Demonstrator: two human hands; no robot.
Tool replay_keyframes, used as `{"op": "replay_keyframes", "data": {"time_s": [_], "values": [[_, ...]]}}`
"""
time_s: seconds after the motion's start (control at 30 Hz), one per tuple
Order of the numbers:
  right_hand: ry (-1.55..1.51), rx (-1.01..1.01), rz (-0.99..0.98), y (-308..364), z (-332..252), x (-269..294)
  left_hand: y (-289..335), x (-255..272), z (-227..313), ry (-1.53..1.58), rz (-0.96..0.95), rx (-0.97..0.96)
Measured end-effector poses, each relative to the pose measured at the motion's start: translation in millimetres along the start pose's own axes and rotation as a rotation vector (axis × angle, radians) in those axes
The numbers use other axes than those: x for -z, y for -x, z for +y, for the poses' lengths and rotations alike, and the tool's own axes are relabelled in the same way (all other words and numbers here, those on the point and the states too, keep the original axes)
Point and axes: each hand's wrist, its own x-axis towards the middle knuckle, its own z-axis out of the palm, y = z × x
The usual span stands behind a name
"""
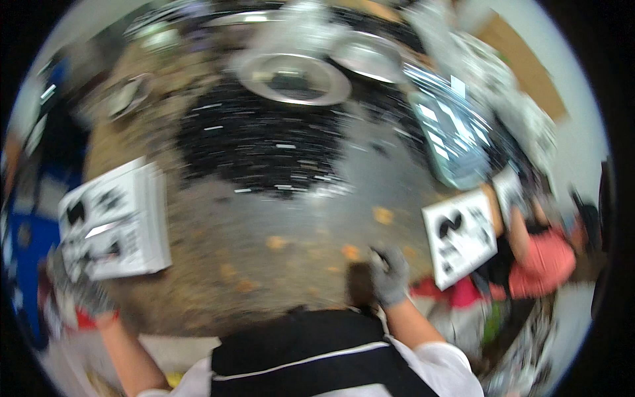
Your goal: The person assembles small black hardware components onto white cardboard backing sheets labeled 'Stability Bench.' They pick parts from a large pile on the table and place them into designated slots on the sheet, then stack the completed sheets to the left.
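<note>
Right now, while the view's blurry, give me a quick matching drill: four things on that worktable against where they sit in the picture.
Things:
1. metal bowl
2. white printed box
3. right hand
4. clear plastic tray

Places:
A. far left, by the left hand
B. upper right
C. top centre
D. low, right of centre, on the table edge

Pairs: 1-C, 2-A, 3-D, 4-B

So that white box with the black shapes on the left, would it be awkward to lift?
Probably light for its size: the white box looks like thin cardboard. Its flat faces should stay fairly stiff, though they may dent if squeezed. The gloved left hand grips only its near corner, so it could sag or tilt; the picture is too blurred to be sure.
</note>
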Motion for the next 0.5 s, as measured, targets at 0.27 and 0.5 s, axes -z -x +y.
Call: {"op": "replay_keyframes", "data": {"time_s": [0.27, 0.5], "values": [[0.526, -0.411, 0.643, -50.6, 208.9, 165.2, 28.2, -35.8, 146.0, 0.119, -0.120, -0.327], [-0.270, -0.791, 0.634, -30.9, 408.7, 265.9, 69.6, -56.2, 237.3, 0.274, -0.330, -0.341]]}}
